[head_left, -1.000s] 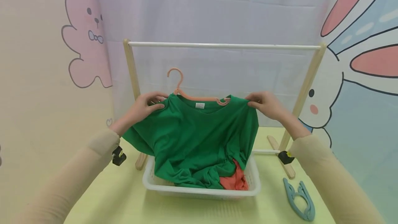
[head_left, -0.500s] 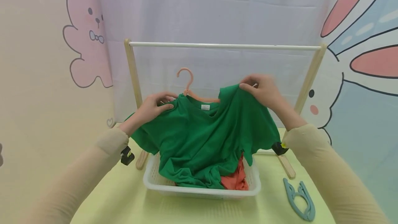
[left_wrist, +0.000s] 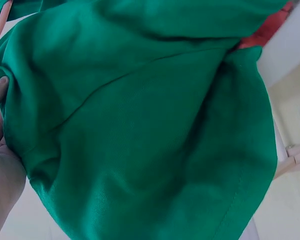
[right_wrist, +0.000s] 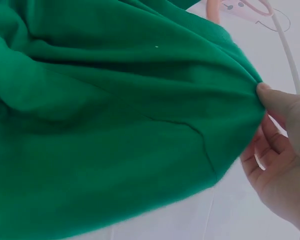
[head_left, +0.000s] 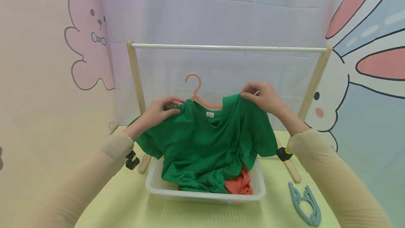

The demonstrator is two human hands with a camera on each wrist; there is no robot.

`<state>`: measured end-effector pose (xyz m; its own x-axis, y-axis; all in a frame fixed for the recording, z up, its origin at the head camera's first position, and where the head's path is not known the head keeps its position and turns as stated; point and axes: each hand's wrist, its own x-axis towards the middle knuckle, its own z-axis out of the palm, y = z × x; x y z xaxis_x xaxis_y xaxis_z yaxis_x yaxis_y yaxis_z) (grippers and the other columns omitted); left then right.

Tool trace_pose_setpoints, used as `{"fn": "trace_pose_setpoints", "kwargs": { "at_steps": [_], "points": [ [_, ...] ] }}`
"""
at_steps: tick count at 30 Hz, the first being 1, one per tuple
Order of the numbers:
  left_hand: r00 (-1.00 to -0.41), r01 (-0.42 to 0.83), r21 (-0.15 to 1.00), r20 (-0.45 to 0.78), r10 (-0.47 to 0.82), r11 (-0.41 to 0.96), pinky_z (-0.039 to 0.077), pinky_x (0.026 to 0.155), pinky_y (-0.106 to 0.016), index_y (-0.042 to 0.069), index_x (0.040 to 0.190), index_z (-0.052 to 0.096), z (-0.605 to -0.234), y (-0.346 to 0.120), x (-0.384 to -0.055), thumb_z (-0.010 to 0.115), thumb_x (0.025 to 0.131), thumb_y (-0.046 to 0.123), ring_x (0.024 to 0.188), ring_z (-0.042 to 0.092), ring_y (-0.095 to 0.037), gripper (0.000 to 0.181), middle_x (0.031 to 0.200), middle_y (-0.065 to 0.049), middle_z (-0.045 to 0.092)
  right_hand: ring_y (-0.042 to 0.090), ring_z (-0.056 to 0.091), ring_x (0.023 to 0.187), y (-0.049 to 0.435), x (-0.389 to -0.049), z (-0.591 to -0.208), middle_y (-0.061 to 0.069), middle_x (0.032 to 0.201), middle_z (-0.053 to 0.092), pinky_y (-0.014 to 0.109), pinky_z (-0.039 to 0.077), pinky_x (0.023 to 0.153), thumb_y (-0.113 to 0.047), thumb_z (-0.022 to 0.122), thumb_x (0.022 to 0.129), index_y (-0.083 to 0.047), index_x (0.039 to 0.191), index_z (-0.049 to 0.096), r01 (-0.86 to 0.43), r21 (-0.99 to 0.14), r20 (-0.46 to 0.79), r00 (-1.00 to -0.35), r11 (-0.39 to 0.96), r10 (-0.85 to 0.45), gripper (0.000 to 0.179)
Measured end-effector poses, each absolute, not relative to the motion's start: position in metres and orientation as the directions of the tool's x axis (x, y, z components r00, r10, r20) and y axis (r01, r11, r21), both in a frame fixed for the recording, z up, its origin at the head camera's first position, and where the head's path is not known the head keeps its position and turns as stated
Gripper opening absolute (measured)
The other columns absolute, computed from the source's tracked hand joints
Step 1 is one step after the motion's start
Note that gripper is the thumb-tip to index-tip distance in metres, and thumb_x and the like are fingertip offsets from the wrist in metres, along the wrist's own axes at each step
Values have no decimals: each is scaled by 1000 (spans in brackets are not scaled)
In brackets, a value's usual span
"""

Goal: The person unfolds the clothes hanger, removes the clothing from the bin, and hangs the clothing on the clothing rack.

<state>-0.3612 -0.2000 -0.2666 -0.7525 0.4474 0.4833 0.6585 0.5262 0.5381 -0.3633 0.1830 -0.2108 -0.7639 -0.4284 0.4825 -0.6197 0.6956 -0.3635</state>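
Observation:
A green T-shirt [head_left: 202, 143] hangs between my two hands, its lower part bunched in the white basket [head_left: 205, 195]. An orange hanger [head_left: 197, 89] sits inside its neck, the hook sticking up above the collar; its right end is hidden by the cloth. My left hand [head_left: 161, 110] pinches the shirt's left shoulder beside the hanger, thumb in front. My right hand [head_left: 262, 96] pinches the right shoulder and holds it raised. In the right wrist view, thumb and fingers grip the edge of the green cloth [right_wrist: 140, 100]. The left wrist view shows the sleeve [left_wrist: 140, 140] draped down.
Behind the shirt stands a rack with a white rail [head_left: 227, 48] and wooden legs [head_left: 136, 76]. Red-orange cloth [head_left: 238, 183] lies in the basket. A folded blue-grey hanger [head_left: 305, 205] lies on the yellow table [head_left: 126, 200] at the right.
My right hand rose and moved left with the shirt's right shoulder, then dipped slightly; the cloth now covers the hanger's right end. My left hand and the hanger shifted right.

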Motion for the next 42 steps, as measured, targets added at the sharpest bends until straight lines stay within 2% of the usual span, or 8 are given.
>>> {"fn": "trace_pose_setpoints", "kwargs": {
  "at_steps": [5, 9, 16, 24, 31, 39, 42],
  "points": [
    [-756, 655, 561, 494, 430, 506, 53, 94, -44, 16, 130, 62, -267, -198, -363, 64, 97, 14, 116, 63, -31, 33, 123, -14, 67, 21, 65, 88, 188, -365, -214, 9, 98, 74, 38, 54, 82, -23, 67, 96, -11, 105, 75, -635, -353, 443, -761, 687, -475, 17],
    [-747, 664, 550, 511, 425, 506, 54, 93, -43, 16, 129, 62, -269, -197, -364, 64, 97, 13, 114, 64, -30, 33, 122, -14, 68, 19, 63, 89, 188, -366, -220, 7, 100, 73, 39, 55, 84, -23, 68, 94, -13, 109, 74, -627, -375, 421, -771, 682, -478, 19],
    [-738, 674, 540, 518, 432, 505, 54, 92, -43, 14, 130, 62, -271, -193, -364, 63, 97, 14, 113, 63, -31, 33, 121, -16, 67, 19, 63, 86, 180, -363, -226, 8, 94, 73, 38, 54, 80, -19, 67, 95, -10, 101, 75, -655, -362, 484, -740, 663, -467, 14],
    [-743, 668, 531, 502, 441, 521, 54, 92, -44, 16, 130, 62, -272, -188, -364, 63, 97, 14, 113, 63, -31, 33, 123, -15, 67, 18, 62, 85, 175, -361, -226, 8, 93, 72, 35, 52, 77, -19, 66, 95, -10, 100, 74, -675, -384, 538, -718, 630, -441, 13],
    [-751, 660, 546, 506, 425, 516, 53, 94, -45, 16, 130, 62, -273, -187, -364, 63, 97, 14, 114, 63, -31, 33, 121, -15, 67, 16, 63, 84, 173, -363, -230, 5, 100, 74, 36, 56, 77, -19, 74, 90, -14, 103, 77, -697, -332, 508, -700, 635, -503, 15],
    [-752, 658, 542, 496, 434, 523, 53, 94, -45, 16, 131, 61, -272, -182, -363, 63, 97, 15, 115, 63, -31, 33, 123, -16, 67, 15, 61, 80, 170, -363, -236, 5, 91, 71, 33, 54, 73, -19, 70, 92, -12, 96, 77, -702, -332, 557, -685, 630, -469, 10],
    [-755, 656, 548, 492, 435, 519, 53, 94, -46, 16, 131, 61, -271, -181, -363, 62, 98, 14, 115, 62, -31, 33, 123, -16, 67, 17, 62, 81, 169, -362, -235, 7, 95, 72, 35, 55, 74, -18, 71, 92, -12, 101, 77, -696, -327, 547, -691, 640, -472, 13]
  ]
}}
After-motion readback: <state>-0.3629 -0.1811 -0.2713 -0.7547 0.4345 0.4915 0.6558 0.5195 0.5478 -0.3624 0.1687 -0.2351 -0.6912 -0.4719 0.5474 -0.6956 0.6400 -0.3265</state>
